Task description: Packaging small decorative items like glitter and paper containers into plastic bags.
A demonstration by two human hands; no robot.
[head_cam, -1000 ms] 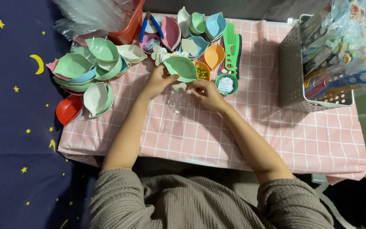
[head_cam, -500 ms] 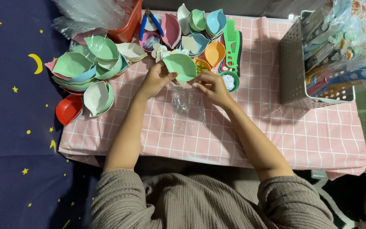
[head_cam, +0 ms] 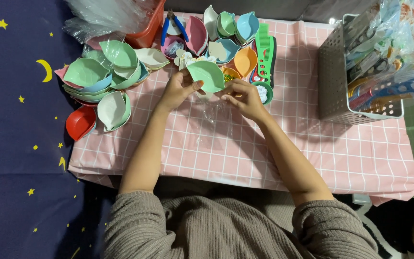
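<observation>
Red bowl point(head_cam: 79, 122) sits at the far left edge of the pink cloth point(head_cam: 312, 153), stacked leaf bowls point(head_cam: 97, 76) beside it. My left hand point(head_cam: 176, 89) pinches a green dish point(head_cam: 207, 76); my right hand point(head_cam: 243, 98) grips a clear bag point(head_cam: 214, 115) under it. Further right stands a white basket point(head_cam: 334, 76).

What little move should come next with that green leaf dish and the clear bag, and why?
Probably ease the green leaf dish down into the clear bag. The left hand holds the dish right above it, and the right hand pinches the bag's top edge.
</observation>
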